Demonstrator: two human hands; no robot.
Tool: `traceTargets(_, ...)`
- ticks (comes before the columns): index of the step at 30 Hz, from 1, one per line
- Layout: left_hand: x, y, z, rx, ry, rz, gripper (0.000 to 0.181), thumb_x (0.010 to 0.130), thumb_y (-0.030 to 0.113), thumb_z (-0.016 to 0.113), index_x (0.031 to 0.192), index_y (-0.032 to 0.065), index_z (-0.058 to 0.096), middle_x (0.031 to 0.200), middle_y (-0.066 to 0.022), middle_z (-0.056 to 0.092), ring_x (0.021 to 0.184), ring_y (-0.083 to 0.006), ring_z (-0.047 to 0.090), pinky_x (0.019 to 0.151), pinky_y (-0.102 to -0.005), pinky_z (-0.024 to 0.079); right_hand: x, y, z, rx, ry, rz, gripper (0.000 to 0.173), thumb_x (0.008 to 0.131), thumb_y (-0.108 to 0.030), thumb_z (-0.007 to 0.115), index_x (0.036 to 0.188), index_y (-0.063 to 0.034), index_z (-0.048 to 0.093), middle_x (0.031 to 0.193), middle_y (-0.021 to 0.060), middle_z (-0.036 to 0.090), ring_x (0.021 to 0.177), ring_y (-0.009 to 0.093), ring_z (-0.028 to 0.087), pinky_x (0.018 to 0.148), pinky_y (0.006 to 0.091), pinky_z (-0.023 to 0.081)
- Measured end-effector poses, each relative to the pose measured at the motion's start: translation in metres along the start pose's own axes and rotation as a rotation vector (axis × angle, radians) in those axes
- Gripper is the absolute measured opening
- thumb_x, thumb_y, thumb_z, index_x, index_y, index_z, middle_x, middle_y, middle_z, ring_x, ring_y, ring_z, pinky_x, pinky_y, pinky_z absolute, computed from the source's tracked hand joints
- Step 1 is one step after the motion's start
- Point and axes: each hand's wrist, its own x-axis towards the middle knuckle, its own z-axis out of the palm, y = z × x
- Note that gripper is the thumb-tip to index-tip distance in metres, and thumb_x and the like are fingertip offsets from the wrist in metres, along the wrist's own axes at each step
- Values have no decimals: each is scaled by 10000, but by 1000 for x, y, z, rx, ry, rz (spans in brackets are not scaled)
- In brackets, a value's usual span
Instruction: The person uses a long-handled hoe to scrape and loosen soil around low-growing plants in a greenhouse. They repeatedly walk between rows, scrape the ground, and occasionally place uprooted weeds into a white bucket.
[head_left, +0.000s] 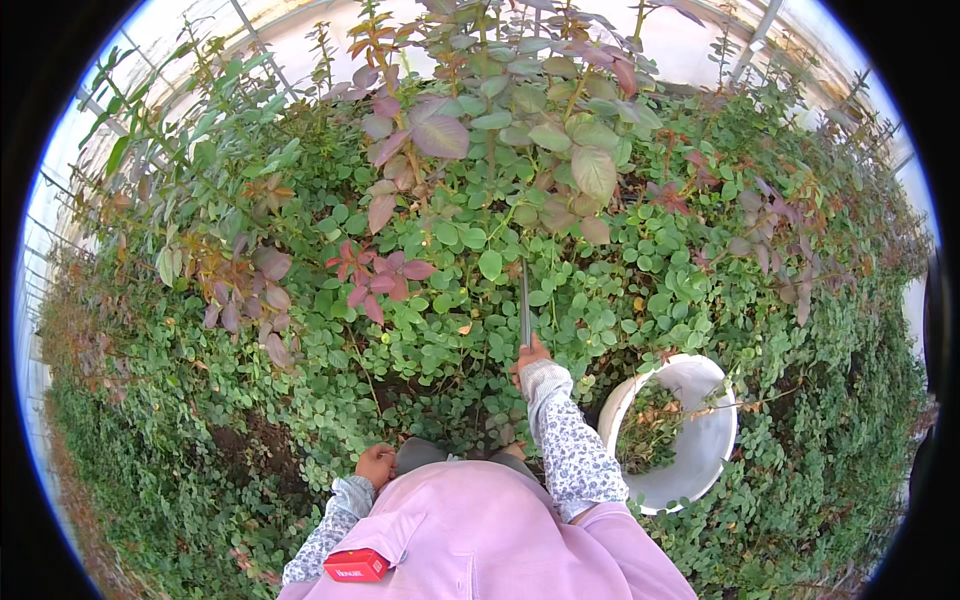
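My right hand (531, 358) reaches forward, closed around the near end of a long, slim metal tool (525, 304) that looks like tweezers. The tool's far tip goes in among the green leaves of the rose bushes (491, 264), and what it touches there is hidden. Close to my body at the lower left, my left hand (376, 465) rests beside my grey-clad leg (420, 454) with its fingers curled; nothing shows in it. To the right of my right forearm, a white bucket (716, 450) stands tilted among the plants, with cut stems and withered leaves (649, 427) inside.
Tall shoots with purplish leaves (442, 135) rise ahead, and a red-leaved shoot (375, 277) stands to the left. Bare soil (259, 446) shows at the left. Metal frame bars (262, 49) run behind the plants. A red box (356, 566) sticks out of my pink garment's pocket.
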Motion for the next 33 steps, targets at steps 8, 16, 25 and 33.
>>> traceTargets(8, 11, -13, -19, -141, -4, -76, 264, 855, 152, 556, 1062, -3, 609, 775, -90, 645, 562, -138, 578, 546, -285, 494, 0, -41, -3, 560, -247, 90, 455, 1015, -251, 303, 1448, -160, 192, 854, 191, 649, 470, 176, 499, 422, 321, 442)
traceTargets(16, 13, -12, -43, -11, 20, -102, 265, 875, 157, 534, 1064, -14, 608, 774, -105, 647, 638, -161, 599, 593, -288, 498, 24, -58, -17, 594, -245, 98, 420, 1020, -241, 274, 1433, -166, 247, 835, 168, 634, 488, 158, 473, 441, 302, 430)
traceTargets(25, -2, -22, -71, 38, 38, -84, 257, 854, 147, 545, 1037, -20, 615, 820, -119, 662, 647, -166, 619, 576, -285, 514, 42, -63, 0, 495, -193, 55, 470, 1016, -244, 278, 1474, -232, 173, 748, 123, 602, 448, 167, 467, 422, 328, 418)
traceTargets(33, -12, -18, -75, 11, 74, -160, 263, 868, 155, 551, 1061, -12, 612, 817, -104, 666, 662, -160, 619, 583, -296, 518, 83, -58, 1, 421, -133, 132, 478, 1013, -244, 311, 1475, -198, 195, 721, 102, 569, 460, 139, 429, 408, 314, 406)
